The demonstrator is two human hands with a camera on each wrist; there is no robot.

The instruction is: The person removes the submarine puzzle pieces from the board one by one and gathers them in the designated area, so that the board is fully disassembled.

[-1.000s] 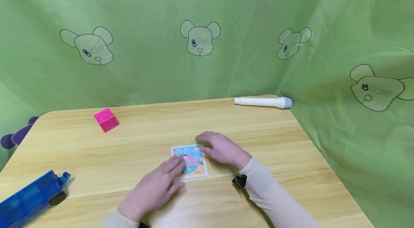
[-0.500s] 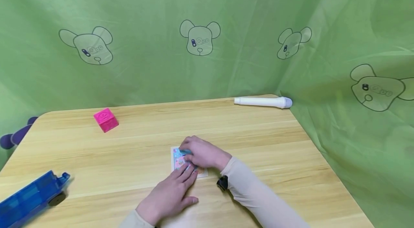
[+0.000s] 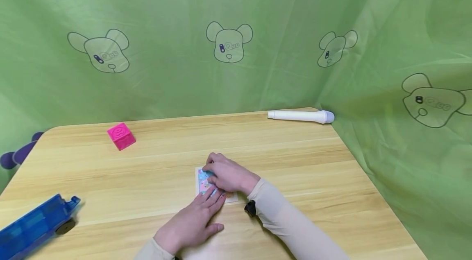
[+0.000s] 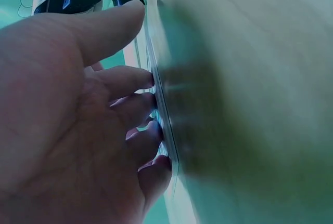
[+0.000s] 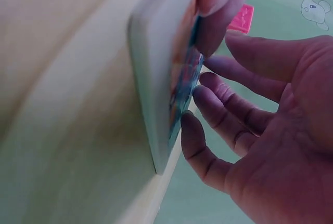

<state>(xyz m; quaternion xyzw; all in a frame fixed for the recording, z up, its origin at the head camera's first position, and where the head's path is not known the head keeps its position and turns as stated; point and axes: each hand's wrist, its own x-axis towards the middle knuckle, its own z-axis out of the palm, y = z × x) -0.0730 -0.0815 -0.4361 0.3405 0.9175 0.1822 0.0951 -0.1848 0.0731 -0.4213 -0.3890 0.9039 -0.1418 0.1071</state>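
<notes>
A small square picture puzzle (image 3: 203,181) in a white frame lies flat on the table, largely covered by both hands in the head view. Its blue and pink picture shows between the fingers. My left hand (image 3: 193,221) rests its outstretched fingertips on the near part of the puzzle, thumb out to the side. My right hand (image 3: 231,175) reaches over from the right, its bent fingertips touching the picture's surface. In the right wrist view the puzzle's thick pale frame (image 5: 151,42) is seen edge-on, with fingertips of both hands against its face.
On the wooden table (image 3: 166,149) a pink cube (image 3: 121,136) sits at the back left. A white microphone-shaped toy (image 3: 300,116) lies along the far right edge. A translucent blue toy vehicle (image 3: 35,227) stands at the front left. Green fabric (image 3: 166,84) hangs behind and to the right.
Both hands have come together over the puzzle: the right moved left across the picture and the left moved slightly right. In the last half second they have hardly shifted.
</notes>
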